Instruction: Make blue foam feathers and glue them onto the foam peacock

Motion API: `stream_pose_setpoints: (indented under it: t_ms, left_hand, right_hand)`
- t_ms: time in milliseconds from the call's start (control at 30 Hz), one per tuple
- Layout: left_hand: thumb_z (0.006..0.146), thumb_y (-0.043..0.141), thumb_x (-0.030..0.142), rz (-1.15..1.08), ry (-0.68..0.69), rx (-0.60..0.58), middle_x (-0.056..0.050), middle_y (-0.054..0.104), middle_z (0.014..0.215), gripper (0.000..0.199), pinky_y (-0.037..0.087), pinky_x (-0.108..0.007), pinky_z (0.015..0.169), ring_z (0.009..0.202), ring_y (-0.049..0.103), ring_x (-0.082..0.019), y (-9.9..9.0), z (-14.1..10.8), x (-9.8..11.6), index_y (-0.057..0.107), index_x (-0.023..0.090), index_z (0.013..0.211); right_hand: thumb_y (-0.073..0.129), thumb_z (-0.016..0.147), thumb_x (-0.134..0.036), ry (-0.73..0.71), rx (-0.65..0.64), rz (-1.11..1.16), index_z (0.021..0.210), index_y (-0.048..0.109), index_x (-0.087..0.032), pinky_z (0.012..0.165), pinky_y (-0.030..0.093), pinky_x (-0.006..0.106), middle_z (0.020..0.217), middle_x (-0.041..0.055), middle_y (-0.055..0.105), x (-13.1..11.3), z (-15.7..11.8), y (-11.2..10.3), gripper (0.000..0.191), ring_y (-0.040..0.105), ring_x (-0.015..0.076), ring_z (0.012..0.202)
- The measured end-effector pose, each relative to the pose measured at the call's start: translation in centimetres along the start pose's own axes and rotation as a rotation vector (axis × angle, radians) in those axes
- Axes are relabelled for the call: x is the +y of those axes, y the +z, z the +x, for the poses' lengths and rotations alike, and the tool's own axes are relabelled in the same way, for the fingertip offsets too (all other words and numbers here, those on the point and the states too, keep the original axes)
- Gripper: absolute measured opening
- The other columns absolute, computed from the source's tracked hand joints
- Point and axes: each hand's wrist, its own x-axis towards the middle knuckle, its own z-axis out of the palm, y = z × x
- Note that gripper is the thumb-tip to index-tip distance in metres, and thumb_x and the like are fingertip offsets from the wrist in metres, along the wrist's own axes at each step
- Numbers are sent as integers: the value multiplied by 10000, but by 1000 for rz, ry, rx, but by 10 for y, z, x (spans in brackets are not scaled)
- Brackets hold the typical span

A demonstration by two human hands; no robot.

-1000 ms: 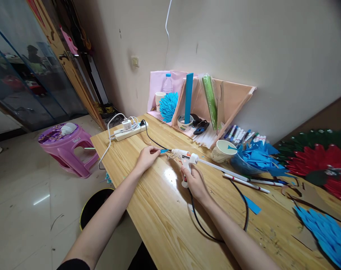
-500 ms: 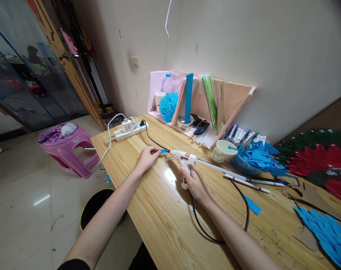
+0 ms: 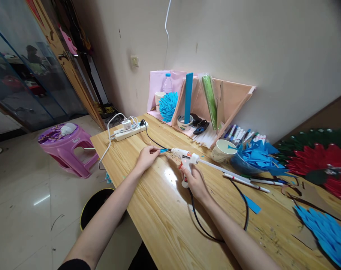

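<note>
My left hand [image 3: 147, 158] pinches a small blue strip [image 3: 163, 150] between thumb and fingertips above the wooden table [image 3: 159, 210]. Wrapped round the handle of a white glue gun [image 3: 186, 159] is my right hand [image 3: 195, 182]. The gun's nozzle points left and lies at the strip's right end; whether they touch is too small to tell. A long white glue stick [image 3: 223, 169] runs out of the gun's back toward the right.
Behind are a power strip [image 3: 131, 132], pink boxes with supplies, and a paper cup [image 3: 223, 150]. At right, a bowl of blue pieces [image 3: 246, 165], markers [image 3: 255, 185] and blue petal work [image 3: 328, 232]. A black cable [image 3: 247, 213] loops beside my right forearm.
The glue gun and my right hand have shifted very slightly right. My left hand stays nearly in place, still pinching the blue strip.
</note>
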Motion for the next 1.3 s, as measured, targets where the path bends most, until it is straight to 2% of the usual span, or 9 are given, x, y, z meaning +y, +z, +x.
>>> stream_pose_setpoints:
  t_ms: [267,600,1300]
  left_hand:
    - [701,568,279,8,27,-5,-75,681,788,202,468,-277,660,705,615,-178,1,-1,0,659,122,790]
    - [696,576,266,3,26,-15,-76,684,791,195,467,-272,665,703,614,-175,1,0,-1,663,122,794]
    - [705,576,280,13,25,-2,-71,687,801,197,468,-259,659,708,616,-167,1,1,-4,664,133,801]
  right_hand:
    - [407,836,-444,-14,-23,-32,657,503,-172,557,359,235,561,-21,506,-5,-1,-1,339,475,130,543]
    - [391,839,-448,23,-37,-22,746,550,-165,550,365,238,558,-24,515,-1,0,1,337,491,130,535]
    - [382,842,-442,21,-40,-73,675,521,-174,557,357,236,544,-22,525,-2,0,-1,345,500,131,538]
